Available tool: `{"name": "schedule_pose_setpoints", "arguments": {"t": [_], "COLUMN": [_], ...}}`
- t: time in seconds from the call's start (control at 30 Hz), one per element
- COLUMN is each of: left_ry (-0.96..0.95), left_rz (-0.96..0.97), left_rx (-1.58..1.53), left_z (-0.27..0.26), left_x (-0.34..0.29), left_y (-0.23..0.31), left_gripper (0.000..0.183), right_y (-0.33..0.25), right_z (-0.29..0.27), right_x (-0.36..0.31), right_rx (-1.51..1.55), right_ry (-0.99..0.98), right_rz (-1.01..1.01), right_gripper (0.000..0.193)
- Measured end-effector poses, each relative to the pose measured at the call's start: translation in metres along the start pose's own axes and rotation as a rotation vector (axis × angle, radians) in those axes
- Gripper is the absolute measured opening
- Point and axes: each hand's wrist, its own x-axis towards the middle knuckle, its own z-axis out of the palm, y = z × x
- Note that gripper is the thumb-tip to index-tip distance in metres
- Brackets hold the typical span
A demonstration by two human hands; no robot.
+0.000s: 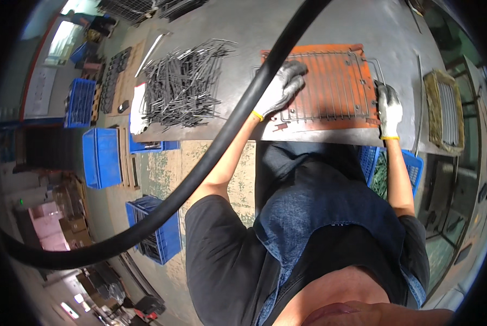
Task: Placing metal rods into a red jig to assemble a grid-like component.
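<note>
On an orange jig plate [357, 81] lies a wire grid [322, 87] of thin parallel rods inside a bent wire frame. My left hand [284, 84], in a grey-and-white glove, is at the grid's left side with its fingers curled down; a thick black cable crosses in front of part of it, and what the fingers hold is hidden. My right hand [389, 108], gloved alike, is closed at the right edge of the jig, on the bent wire end of the frame. A large heap of loose dark metal rods [181, 87] lies on the table left of the cable.
The black cable [200, 174] arcs across the view from top centre to lower left. A worn box of metal strips [447, 111] is right of the metal table [238, 27]. Blue crates [101, 157] stand on the floor at left, and a blue basket [414, 168] below my right forearm.
</note>
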Motion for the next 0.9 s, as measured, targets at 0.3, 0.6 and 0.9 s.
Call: {"name": "schedule_pose_setpoints", "arguments": {"t": [0.3,0.6,0.9], "left_ry": [0.918,0.364,0.051], "left_rz": [-0.757,-1.172,-1.315], "left_rx": [0.385,0.592,0.737], "left_z": [-0.154,-0.207,-0.189], "left_x": [-0.072,-0.148,-0.097], "left_y": [-0.103,-0.203,-0.199], "left_gripper": [0.046,0.051,0.029], "right_y": [-0.001,0.016,0.001], "right_z": [-0.002,0.009,0.002], "right_x": [-0.001,0.0,-0.003], "right_rx": [0.106,0.057,0.121], "right_ry": [-0.039,-0.057,-0.024], "right_rz": [0.138,0.108,0.166], "right_gripper": [0.035,0.047,0.037]}}
